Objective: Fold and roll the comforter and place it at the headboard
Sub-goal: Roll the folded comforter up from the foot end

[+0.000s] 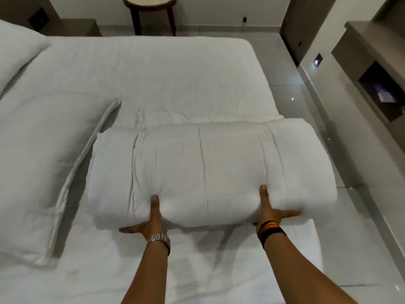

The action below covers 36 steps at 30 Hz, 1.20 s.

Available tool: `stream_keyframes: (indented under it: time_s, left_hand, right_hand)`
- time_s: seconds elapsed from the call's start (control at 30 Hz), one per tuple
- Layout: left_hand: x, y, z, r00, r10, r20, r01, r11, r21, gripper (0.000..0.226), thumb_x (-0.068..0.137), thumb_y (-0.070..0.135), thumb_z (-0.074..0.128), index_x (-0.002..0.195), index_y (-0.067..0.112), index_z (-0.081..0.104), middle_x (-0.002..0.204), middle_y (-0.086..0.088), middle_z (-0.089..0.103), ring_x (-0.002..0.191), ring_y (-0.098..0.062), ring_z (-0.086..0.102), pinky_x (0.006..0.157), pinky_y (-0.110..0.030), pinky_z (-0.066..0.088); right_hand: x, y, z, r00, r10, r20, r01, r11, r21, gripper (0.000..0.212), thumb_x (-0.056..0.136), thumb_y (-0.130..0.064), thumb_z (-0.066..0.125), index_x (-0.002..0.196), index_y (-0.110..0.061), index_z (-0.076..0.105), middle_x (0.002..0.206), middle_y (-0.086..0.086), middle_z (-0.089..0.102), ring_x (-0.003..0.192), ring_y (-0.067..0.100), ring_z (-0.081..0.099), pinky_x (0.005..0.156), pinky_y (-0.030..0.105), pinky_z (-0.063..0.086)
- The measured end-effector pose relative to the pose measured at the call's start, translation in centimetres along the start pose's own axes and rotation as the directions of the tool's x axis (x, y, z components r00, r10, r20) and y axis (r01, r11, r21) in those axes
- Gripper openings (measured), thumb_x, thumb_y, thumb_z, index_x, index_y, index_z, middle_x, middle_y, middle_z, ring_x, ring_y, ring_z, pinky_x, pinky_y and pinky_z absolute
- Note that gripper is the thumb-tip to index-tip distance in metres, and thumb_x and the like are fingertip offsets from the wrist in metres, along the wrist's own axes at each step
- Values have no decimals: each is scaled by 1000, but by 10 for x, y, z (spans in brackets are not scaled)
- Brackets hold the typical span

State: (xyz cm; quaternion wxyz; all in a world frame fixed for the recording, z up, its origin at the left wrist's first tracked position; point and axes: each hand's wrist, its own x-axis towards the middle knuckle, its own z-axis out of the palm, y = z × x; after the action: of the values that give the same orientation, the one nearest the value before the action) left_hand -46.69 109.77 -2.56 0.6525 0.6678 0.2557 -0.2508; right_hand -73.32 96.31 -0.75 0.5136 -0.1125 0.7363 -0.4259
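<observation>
White-sheeted bed (153, 69), grey tiled floor beyond. Bulky white quilted comforter roll (210, 170) lies near bed's right edge, a short unrolled flap ahead of it. Left hand (149, 222) and right hand (270, 212): grip spread flat, pressing roll's near side, closed on nothing. Advice: push evenly, keep both ends level. Wall niche (382, 88) at right holds something, too dim to identify. White pillow (43, 163) lies left of roll.

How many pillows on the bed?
2: one pillow left of the rolled comforter, another pillow at far left, partly cut off. More may lie out of frame.
</observation>
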Motion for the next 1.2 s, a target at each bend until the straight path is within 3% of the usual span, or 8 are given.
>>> stream_keyframes:
  time_s: [0.13,0.37,0.53,0.7,0.9,1.0,1.13,1.2]
  left_hand:
    - [17,0,31,999,16,-46,-17,999,-34,162,48,31,104,164,33,-9,172,-1,5,151,-26,30,118,-56,36]
    - [-4,5,20,997,66,-29,-66,998,-11,136,71,7,94,163,34,-3,169,-3,14,147,-26,36,119,-48,37]
    - [-56,17,-36,995,97,13,-97,956,277,114,84,48,81,164,3,14,171,-19,20,156,-35,26,126,-49,25]
    - [-141,35,-133,993,116,21,-118,982,148,134,78,17,91,163,30,-12,166,-15,26,143,-35,43,119,-49,35]
    - [-180,58,-168,937,185,297,-335,719,609,110,92,57,69,166,32,-8,159,-33,30,139,-50,44,117,-53,37]
    - [-172,47,-154,851,303,428,-515,325,793,101,81,92,38,165,43,13,154,-33,26,138,-48,35,118,-57,28]
    - [-143,12,-139,633,551,544,-610,-78,788,104,74,94,13,164,42,23,169,-27,7,156,-45,6,121,-60,3]
    - [-118,3,-121,462,590,663,-696,-223,683,94,85,88,26,164,36,28,173,-20,-9,159,-42,-9,122,-60,-11]
  right_hand:
    - [15,1,35,981,-57,-183,53,998,-28,151,62,-41,99,165,-29,-11,170,7,19,146,30,37,120,54,26]
    - [9,-4,16,977,-165,-133,169,985,22,121,66,-24,99,158,-24,21,124,-2,46,106,19,51,97,28,36]
    - [-36,-13,-31,984,-140,-110,138,990,-25,122,62,-31,101,154,-29,21,131,13,58,107,31,60,95,37,43]
    - [-99,-10,-129,976,-202,-86,202,979,-5,127,59,-28,102,155,-28,18,133,13,51,111,33,57,94,35,39]
    - [-131,-30,-177,955,-197,224,257,924,-282,135,82,-32,89,164,-18,-17,157,24,42,138,40,50,115,44,41]
    - [-130,-32,-167,834,-334,439,543,639,-545,126,90,-48,77,164,-14,-18,157,24,45,141,40,48,115,46,42]
    - [-110,-29,-157,557,-543,629,593,-270,-758,101,92,-82,33,167,-16,18,121,16,64,111,35,59,96,46,44]
    - [-90,-35,-147,371,-528,764,590,-502,-633,99,86,-83,25,156,-17,48,115,19,63,107,38,57,97,52,40]
